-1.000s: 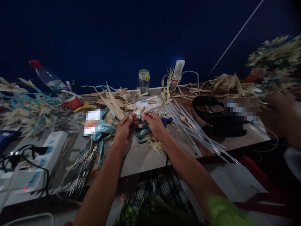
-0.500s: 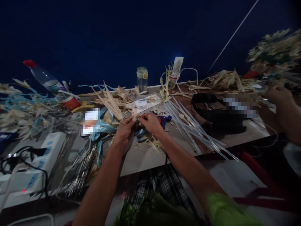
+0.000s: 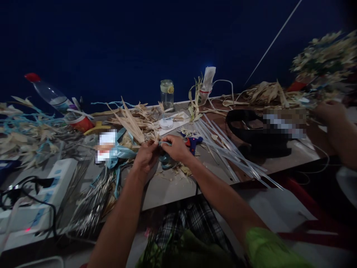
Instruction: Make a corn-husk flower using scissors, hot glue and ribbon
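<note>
Where the table (image 3: 167, 191) comes nearest you: thin metal wires (image 3: 93, 208) lie in a bundle beside your left forearm.
Blue ribbon (image 3: 166, 162): its loops sit on the table just below your fingers, near scattered husk scraps (image 3: 184, 171).
Left hand (image 3: 146, 156): thumb and fingers pinch a pale piece of husk (image 3: 157, 137), tip upward, above the table.
Right hand (image 3: 177, 147): fingertips come right up to the left ones and seem to pinch a bluish strip of that ribbon; the exact contact is hidden.
Step in hand: you appear to be working ribbon against husk, probably wrapping or fastening it.
Next move: it likely calls for a steady left pinch and light right-hand tension, so the ribbon doesn't slip.
Blue glue gun (image 3: 196, 140): it lies just beyond your right hand, untouched, with clear rods (image 3: 251, 168) to its right.
White disc (image 3: 166, 123): it stands beyond your fingertips, near the husk pile (image 3: 129, 121).
</note>
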A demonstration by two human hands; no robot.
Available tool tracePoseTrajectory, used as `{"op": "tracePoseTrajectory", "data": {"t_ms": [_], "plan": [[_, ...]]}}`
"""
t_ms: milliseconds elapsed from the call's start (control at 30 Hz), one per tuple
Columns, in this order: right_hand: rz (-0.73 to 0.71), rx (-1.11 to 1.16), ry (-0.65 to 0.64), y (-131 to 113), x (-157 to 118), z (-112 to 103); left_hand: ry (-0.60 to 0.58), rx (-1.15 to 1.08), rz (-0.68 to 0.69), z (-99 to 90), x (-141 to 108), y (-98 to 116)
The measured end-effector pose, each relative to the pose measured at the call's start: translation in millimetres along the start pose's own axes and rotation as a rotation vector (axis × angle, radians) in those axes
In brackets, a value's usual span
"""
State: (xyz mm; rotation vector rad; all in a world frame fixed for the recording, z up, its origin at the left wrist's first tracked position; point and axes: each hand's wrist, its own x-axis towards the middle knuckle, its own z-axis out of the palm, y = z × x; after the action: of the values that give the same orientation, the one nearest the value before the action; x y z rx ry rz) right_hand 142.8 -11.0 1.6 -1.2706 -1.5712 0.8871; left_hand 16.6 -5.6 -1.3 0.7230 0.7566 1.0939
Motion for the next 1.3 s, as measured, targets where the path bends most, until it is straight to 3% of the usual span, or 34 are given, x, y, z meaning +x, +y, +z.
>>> {"op": "tracePoseTrajectory", "data": {"t_ms": [200,600,867,1067,1200,1300], "plan": [[0.117,0.238,-0.111,5.3,3.6,-6.2,-0.053,0.043,0.074,-0.1,-1.0,1.4],[0.29,0.447,-0.096,4.2,2.2,-3.3,-0.036,0.117,0.133,-0.1,0.7,-1.8],[0.299,0.162,-0.004,3.9,1.2,-0.2,0.039,0.129,0.161,-0.1,-0.4,-4.2],[0.11,-0.31,0.08,-2.7,-4.1,2.1,0.073,0.138,0.091,-0.2,0.0,-7.4],[-0.065,-0.542,0.045,-3.0,-10.4,5.0,0.03,0.061,-0.079,-0.2,-2.3,-3.6],[-0.174,-0.638,0.026,-2.7,-13.9,5.3,-0.003,0.027,-0.105,-1.3,-2.5,-1.9]]}}
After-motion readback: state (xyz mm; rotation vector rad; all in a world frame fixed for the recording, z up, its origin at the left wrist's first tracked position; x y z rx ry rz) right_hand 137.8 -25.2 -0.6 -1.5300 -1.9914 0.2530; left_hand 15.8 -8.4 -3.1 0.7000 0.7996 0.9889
